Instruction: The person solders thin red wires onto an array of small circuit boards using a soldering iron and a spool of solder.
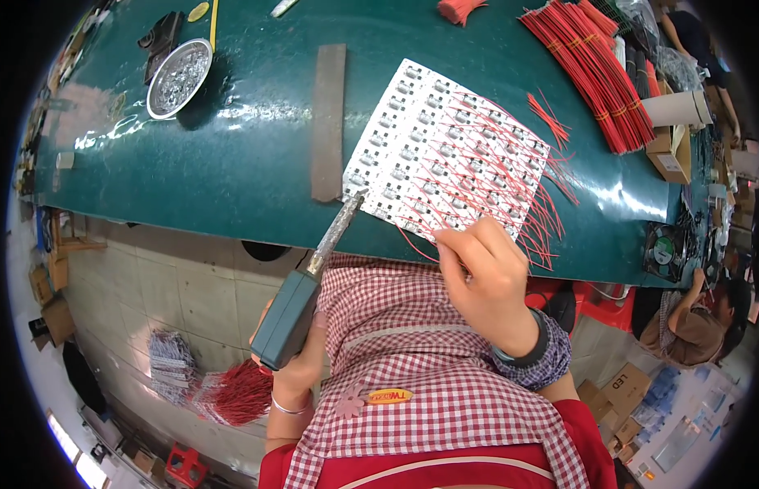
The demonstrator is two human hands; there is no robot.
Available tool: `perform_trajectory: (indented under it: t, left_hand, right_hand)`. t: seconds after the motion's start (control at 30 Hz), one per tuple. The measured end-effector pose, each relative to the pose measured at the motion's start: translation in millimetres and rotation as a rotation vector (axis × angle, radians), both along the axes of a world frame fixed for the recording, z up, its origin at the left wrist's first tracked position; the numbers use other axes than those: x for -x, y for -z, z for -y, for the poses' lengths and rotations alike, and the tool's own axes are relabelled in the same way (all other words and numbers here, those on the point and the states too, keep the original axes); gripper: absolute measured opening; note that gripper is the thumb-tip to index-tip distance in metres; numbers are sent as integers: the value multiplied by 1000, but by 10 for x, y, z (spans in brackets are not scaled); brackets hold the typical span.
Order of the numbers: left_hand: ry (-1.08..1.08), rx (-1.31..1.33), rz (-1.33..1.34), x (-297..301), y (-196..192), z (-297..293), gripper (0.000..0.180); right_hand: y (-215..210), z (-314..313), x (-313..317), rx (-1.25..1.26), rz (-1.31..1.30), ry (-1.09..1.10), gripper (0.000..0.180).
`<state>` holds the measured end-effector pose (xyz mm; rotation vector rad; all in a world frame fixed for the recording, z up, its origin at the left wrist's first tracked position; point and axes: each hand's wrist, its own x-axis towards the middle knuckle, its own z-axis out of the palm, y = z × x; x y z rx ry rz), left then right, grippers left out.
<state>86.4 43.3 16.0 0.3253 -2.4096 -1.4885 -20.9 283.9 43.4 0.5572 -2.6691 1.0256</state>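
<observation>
The green table (233, 163) fills the upper frame, above a tiled floor (159, 285) at lower left. The left hand (294, 367) holds a soldering iron (302, 289); the right hand (485, 273) pinches a red wire (420, 244) at the white panel (445, 155).

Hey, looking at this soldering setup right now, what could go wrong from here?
The soldering iron in the left hand has its tip right at the white circuit panel, close to the right hand pinching a thin red wire; a slip might burn the fingers. The loose red wires already on the panel could snag on the hand and shift. The panel overhangs the green table edge and might tip.
</observation>
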Motion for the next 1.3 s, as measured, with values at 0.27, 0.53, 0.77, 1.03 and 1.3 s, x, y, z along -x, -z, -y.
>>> perform_trajectory:
  t: [0.27,0.53,0.77,1.03,1.3]
  left_hand:
    - [-24,-24,45,-69,-3,41,25]
    - [-37,-71,93,-130,0,62,26]
    - [33,7,63,-92,0,103,25]
    - [83,59,66,-54,5,120,22]
    - [86,120,40,-46,-26,95,17]
  right_hand:
    - [118,328,91,123,-41,-108,20]
    - [568,589,148,171,-118,-41,18]
    - [587,622,133,134,-118,-49,19]
    - [577,616,140,111,-120,-54,19]
    - [582,618,128,100,-129,-57,19]
